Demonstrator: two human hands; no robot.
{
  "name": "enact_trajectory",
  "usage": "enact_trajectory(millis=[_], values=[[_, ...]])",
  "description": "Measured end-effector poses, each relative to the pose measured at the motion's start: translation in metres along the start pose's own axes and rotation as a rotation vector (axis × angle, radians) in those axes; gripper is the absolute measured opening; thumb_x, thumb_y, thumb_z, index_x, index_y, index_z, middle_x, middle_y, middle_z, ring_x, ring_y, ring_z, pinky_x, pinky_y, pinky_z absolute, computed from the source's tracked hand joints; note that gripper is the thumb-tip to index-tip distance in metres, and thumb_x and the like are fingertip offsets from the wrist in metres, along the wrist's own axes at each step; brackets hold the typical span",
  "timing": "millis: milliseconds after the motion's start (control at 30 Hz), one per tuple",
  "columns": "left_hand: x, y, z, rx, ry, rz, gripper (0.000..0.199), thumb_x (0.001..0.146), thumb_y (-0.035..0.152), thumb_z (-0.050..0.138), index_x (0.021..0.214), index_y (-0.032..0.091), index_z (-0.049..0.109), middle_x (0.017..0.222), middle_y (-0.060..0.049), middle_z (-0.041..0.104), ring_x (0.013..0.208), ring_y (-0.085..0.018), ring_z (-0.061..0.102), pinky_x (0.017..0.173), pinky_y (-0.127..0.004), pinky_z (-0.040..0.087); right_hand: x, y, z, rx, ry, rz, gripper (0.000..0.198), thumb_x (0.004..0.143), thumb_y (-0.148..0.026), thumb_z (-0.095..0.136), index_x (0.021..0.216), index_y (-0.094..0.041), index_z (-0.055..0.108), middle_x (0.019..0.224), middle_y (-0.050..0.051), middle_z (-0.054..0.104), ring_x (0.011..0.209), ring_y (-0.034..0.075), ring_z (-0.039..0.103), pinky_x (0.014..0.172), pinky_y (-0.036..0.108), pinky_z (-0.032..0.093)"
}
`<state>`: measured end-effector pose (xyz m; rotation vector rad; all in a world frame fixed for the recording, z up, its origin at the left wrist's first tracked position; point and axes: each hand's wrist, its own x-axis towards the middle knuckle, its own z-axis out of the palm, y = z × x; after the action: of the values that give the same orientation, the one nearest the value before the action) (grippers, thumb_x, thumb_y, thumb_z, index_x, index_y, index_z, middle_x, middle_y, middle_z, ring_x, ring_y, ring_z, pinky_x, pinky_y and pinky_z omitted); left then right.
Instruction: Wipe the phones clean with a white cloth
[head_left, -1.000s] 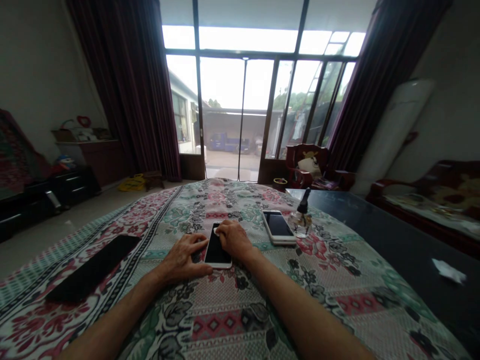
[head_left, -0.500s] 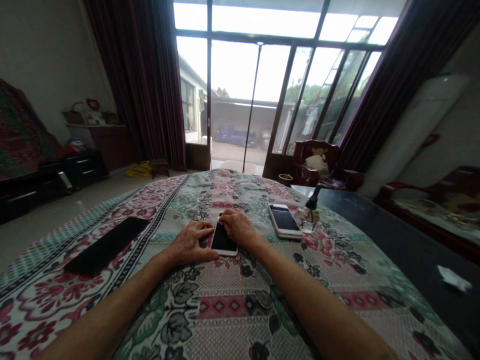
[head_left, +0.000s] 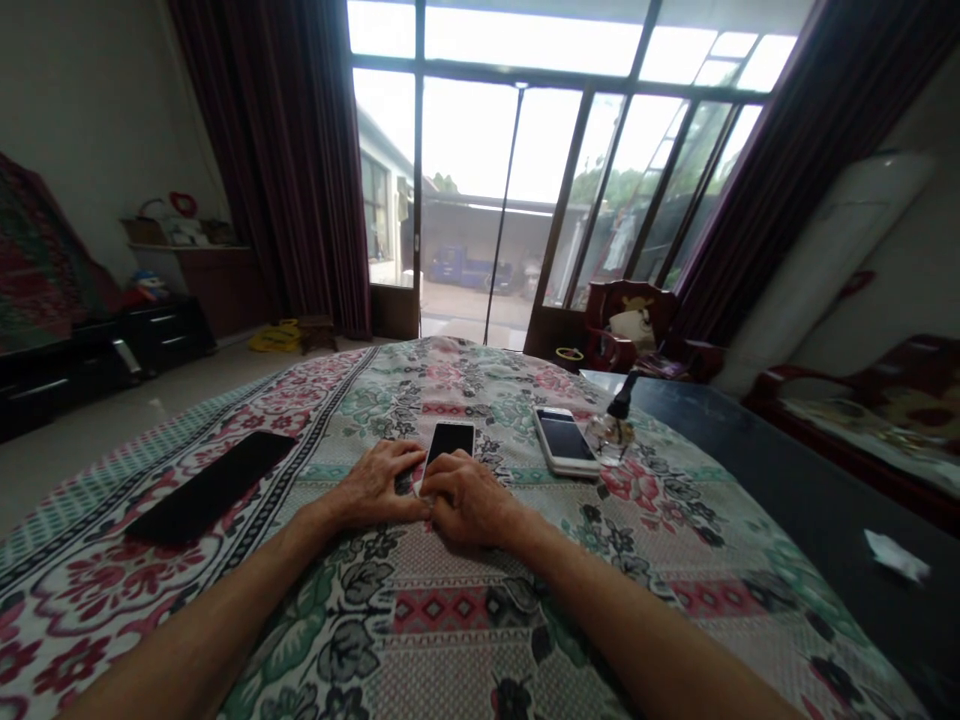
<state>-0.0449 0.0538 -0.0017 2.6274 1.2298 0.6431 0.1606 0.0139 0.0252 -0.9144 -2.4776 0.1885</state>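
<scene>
A white-framed smartphone (head_left: 452,438) with a dark screen lies face up on the patterned cloth, its lower half covered by my right hand. My left hand (head_left: 379,483) steadies it at the left side, fingers along the edge and thumb by the bottom corner. Bent and pressed together, the fingers of my right hand (head_left: 469,497) rest on the lower part of the screen; whatever may be between them is hidden. To the right lies another white phone (head_left: 568,438), seemingly stacked on something white. Beside it stands a clear round bottle (head_left: 611,436) with a black top.
A long black flat object (head_left: 214,487) lies on the floral tablecloth (head_left: 442,650) at the left. Along the right runs a dark glossy surface (head_left: 810,500) with a crumpled white paper (head_left: 896,555). A wooden chair (head_left: 611,350) stands beyond, near the glass doors.
My right hand has slid down the phone from the top of its screen toward the lower end, uncovering the upper screen. My left hand stays at the phone's left side.
</scene>
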Motion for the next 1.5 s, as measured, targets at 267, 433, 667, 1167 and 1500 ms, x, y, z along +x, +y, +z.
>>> enact_trajectory(millis=[267,433,667,1167,1500], values=[[-0.001,0.004,-0.007,0.002,-0.067,-0.005,0.074,0.070,0.059,0.070,0.133,0.023,0.056,0.142,-0.011,0.051,0.128,-0.033,0.046,0.108,-0.047,0.035,0.005,0.024,-0.003,-0.122,0.064,0.148,0.034,0.084,-0.008,0.049,0.105,-0.024,0.071,0.109,0.005,0.066,0.100,0.020,0.055,0.091,0.033,0.042],[0.000,0.007,-0.011,-0.009,-0.088,-0.020,0.074,0.071,0.059,0.070,0.133,0.022,0.056,0.142,-0.011,0.051,0.127,-0.034,0.045,0.108,-0.047,0.035,0.008,0.044,-0.010,-0.202,0.073,0.283,0.037,0.088,-0.008,0.046,0.114,-0.022,0.068,0.116,0.007,0.064,0.103,0.021,0.053,0.093,0.033,0.040],[0.001,0.009,-0.013,-0.020,-0.101,-0.026,0.071,0.072,0.057,0.070,0.134,0.026,0.055,0.142,-0.009,0.051,0.127,-0.033,0.045,0.107,-0.047,0.036,0.012,0.066,-0.012,-0.235,0.094,0.346,0.037,0.089,-0.007,0.046,0.113,-0.021,0.069,0.117,0.008,0.065,0.105,0.021,0.055,0.093,0.032,0.040],[0.000,-0.001,-0.005,0.005,-0.065,0.023,0.070,0.071,0.059,0.071,0.132,0.025,0.057,0.140,-0.010,0.052,0.125,-0.033,0.047,0.106,-0.048,0.037,-0.003,0.016,0.001,-0.023,0.093,0.080,0.022,0.075,-0.007,0.052,0.075,-0.019,0.070,0.086,0.005,0.068,0.081,0.016,0.056,0.080,0.030,0.044],[-0.001,-0.003,-0.006,-0.012,-0.069,0.029,0.070,0.072,0.061,0.069,0.133,0.028,0.056,0.141,-0.009,0.052,0.127,-0.033,0.046,0.107,-0.049,0.037,0.002,0.021,-0.002,-0.042,0.077,0.086,0.025,0.083,-0.011,0.051,0.090,-0.020,0.074,0.100,0.006,0.070,0.091,0.017,0.057,0.087,0.032,0.043]])
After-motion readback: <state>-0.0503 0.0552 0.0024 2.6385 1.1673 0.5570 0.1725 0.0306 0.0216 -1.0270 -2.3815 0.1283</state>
